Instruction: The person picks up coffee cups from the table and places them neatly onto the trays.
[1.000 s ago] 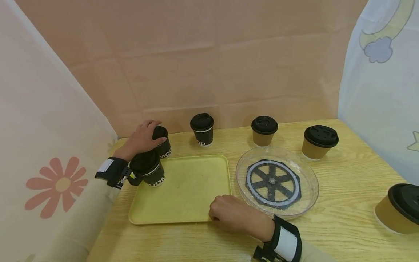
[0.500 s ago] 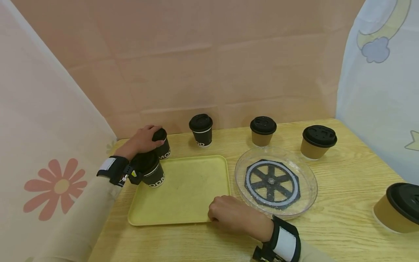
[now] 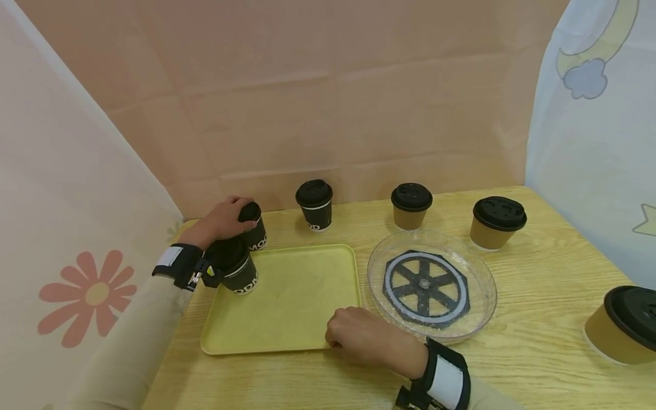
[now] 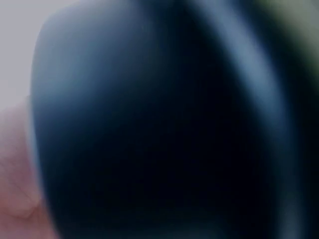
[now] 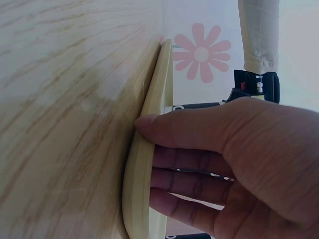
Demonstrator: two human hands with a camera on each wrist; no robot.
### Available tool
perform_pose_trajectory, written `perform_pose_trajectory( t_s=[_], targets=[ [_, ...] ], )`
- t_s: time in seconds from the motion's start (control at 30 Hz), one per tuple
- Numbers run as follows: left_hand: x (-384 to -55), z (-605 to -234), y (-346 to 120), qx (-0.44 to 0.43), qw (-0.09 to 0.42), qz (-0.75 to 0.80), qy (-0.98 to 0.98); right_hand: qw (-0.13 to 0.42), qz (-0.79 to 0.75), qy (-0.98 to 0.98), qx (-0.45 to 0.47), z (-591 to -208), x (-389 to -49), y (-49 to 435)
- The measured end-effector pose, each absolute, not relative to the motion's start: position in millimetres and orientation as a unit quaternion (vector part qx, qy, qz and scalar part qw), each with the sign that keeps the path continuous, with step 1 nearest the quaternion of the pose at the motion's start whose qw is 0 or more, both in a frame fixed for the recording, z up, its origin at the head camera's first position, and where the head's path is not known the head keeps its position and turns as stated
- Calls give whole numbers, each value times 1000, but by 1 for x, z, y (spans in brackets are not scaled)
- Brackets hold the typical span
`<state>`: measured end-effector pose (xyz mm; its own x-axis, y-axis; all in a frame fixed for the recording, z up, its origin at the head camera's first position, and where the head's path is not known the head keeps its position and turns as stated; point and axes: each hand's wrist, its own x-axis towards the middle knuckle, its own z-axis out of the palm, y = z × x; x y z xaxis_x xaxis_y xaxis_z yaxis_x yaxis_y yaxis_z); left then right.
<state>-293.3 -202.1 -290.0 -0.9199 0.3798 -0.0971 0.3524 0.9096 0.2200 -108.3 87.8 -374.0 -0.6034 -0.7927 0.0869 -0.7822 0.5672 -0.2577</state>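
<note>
Left hand (image 3: 225, 220) still grips the rear-left black cup (image 3: 257, 236), right hand (image 3: 356, 336) still pinches the yellow tray (image 3: 302, 302), nothing's really budged, so work looks kinda paused.

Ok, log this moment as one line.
left hand: grips rear-left black cup | right hand: holds yellow tray by edge | front black cup: on tray, left side

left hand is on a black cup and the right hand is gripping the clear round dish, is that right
Not the clear round dish: the right hand grips the rim of the yellow tray, as the right wrist view shows. The left hand is on a black cup, as you say.
</note>
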Motion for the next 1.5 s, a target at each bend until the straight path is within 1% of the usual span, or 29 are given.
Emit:
perform_pose_trajectory(
  t_s=[0.4,0.67,0.83,1.07,1.3,1.5],
  targets=[
    [-298,-293,-204,189,72,97,974,10,-134,883,-449,-376,-108,88],
    [-302,-295,-208,193,51,103,974,31,-141,886,-440,-376,-108,86],
    [-299,-290,-206,198,36,113,973,45,-138,891,-431,-376,-108,85],
    [-288,-275,-194,217,13,129,968,14,-132,885,-446,-376,-108,87],
    [-271,-263,-181,247,-7,125,961,15,-131,887,-443,-376,-109,87],
    [-254,-260,-170,262,-14,127,957,20,-132,887,-442,-375,-109,87]
  ],
)
